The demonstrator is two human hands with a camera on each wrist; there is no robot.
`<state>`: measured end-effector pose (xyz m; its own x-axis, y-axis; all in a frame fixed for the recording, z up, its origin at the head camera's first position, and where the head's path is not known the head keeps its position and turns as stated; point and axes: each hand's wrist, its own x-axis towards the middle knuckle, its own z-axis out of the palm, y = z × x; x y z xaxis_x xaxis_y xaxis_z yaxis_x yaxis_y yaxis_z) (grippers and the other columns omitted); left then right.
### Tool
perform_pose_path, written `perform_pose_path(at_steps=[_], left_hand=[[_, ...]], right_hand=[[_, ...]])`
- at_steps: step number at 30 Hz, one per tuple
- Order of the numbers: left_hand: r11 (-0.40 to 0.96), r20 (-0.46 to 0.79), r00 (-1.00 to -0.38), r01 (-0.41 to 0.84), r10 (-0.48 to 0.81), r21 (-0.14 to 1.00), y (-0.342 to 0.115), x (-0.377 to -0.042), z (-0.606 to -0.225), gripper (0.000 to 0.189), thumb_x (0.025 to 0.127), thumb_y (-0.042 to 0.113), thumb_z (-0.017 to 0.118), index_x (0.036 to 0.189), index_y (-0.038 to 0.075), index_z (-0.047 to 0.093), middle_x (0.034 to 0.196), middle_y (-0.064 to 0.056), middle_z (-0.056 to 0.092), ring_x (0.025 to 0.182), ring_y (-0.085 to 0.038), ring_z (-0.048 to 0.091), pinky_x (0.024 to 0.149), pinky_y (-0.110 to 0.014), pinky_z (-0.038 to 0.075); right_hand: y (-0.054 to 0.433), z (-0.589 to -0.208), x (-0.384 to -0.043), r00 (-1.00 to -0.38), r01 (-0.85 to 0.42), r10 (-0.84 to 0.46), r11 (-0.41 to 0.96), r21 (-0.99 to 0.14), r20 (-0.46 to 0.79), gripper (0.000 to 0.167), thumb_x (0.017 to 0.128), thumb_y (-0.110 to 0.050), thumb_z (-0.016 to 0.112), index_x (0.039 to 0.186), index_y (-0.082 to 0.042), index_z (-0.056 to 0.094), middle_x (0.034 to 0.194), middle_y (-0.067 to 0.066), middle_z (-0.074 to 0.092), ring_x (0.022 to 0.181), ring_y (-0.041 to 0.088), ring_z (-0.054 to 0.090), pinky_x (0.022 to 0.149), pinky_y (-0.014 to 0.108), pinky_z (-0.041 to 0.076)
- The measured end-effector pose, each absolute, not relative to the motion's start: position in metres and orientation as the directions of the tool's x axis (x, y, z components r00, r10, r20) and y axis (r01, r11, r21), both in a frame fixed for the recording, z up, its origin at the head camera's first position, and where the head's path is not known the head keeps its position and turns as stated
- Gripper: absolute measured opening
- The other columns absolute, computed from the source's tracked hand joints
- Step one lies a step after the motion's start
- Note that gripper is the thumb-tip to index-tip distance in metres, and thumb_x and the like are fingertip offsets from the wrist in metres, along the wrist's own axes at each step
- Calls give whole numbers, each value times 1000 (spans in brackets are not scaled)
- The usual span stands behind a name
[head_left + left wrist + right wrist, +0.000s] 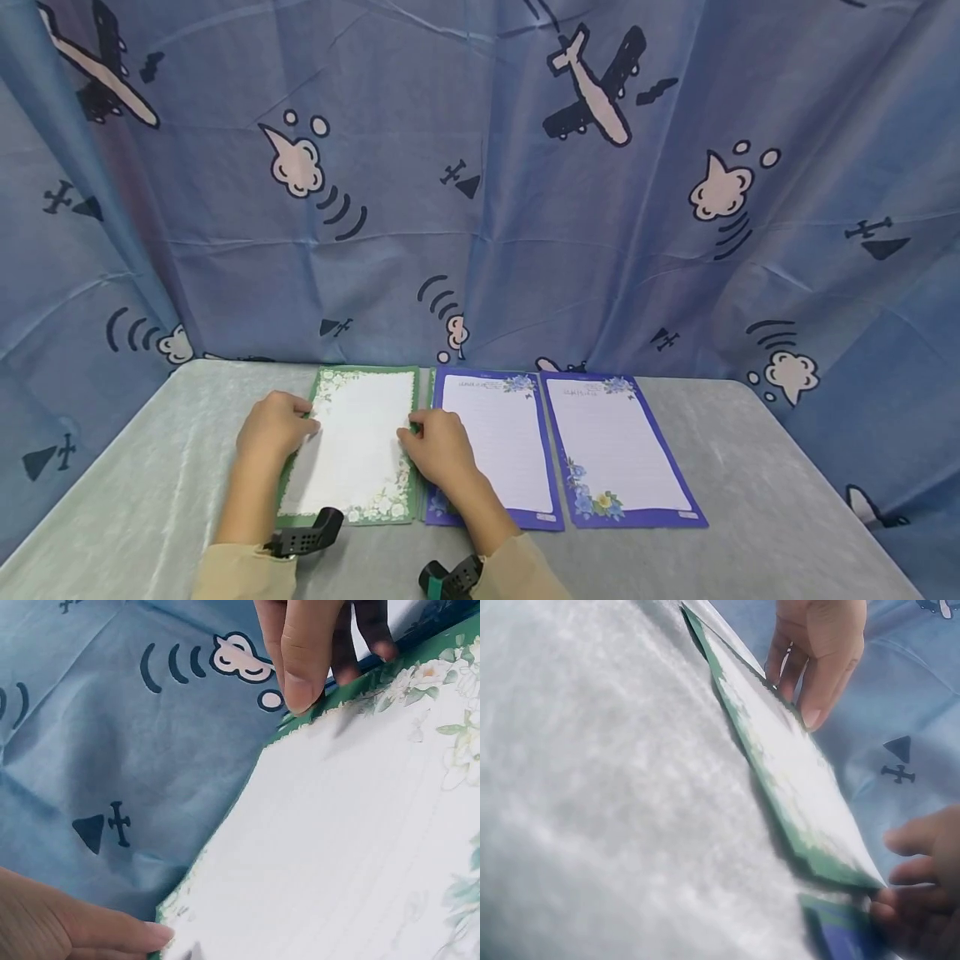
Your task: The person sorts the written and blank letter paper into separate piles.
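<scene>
A stack of green-bordered floral writing paper (356,450) lies lengthwise on the grey table. My left hand (273,425) grips its left long edge and my right hand (438,450) grips its right long edge, fingers curled. In the left wrist view the paper (337,847) fills the right side, with my left hand (67,926) at its near corner and my right hand (307,645) across it. The right wrist view shows the stack (787,765) edge-on, slightly raised. There my left hand (821,652) has its thumb on top, and my right hand (922,870) is at the near edge.
Two blue-bordered lined sheets (502,450) (618,450) lie side by side right of the green stack, the nearer one partly under my right hand. The grey table (750,467) ends at a blue aeroplane-print curtain (480,208) behind and on both sides.
</scene>
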<state>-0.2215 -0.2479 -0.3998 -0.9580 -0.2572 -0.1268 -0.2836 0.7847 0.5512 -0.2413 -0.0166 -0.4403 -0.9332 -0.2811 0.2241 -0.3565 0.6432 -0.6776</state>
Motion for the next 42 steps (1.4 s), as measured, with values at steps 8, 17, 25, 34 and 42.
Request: perform_pose_path(at_steps=[8,17,25,34,42], left_hand=[[778,-117,-961,-273,-252,566,-249,-222,-406,47,89,14,71,131,-4,64,140,-29,57,127,-53,52,102,-62,46],[799,-125,-961,-274,-246,535,-247,-223,-404,53,86,14,74,134,-3,61,140,-31,55,125,-54,52,98,-62,47],[793,-38,-982,-170,-182,585,-244,-221,-392,49,94,21,68,136,-4,60,139,-30,58,126,-53,53,100,-63,45],[708,111,-994,62,-24,704,-196,-228,-379,41,101,26,58,133,1,64,127,-21,69,114,-41,67,90,-51,55],[718,153,-988,124,25,685,-150,-231,-390,32,99,22,63,124,5,71,119,-12,75,102,-30,72,86,-47,56]], right_hand=[[-18,-441,-240,-941,-335,-271,652,-680,204,28,92,-17,71,116,-3,75,58,-3,55,54,6,44,51,22,37],[-10,-426,-238,-937,-338,-298,640,-690,182,32,94,-20,70,120,-1,73,70,5,69,56,7,51,52,22,43],[6,-381,-228,-920,-372,-331,573,-730,209,33,98,-27,66,123,-6,72,111,10,76,92,22,71,66,27,53],[44,-363,-226,-912,-411,-284,625,-664,297,28,97,-25,67,118,-9,75,111,8,77,95,24,73,70,31,56],[88,-372,-227,-904,-402,-187,679,-614,384,20,94,-22,72,108,-10,79,106,7,78,89,20,72,71,32,58]])
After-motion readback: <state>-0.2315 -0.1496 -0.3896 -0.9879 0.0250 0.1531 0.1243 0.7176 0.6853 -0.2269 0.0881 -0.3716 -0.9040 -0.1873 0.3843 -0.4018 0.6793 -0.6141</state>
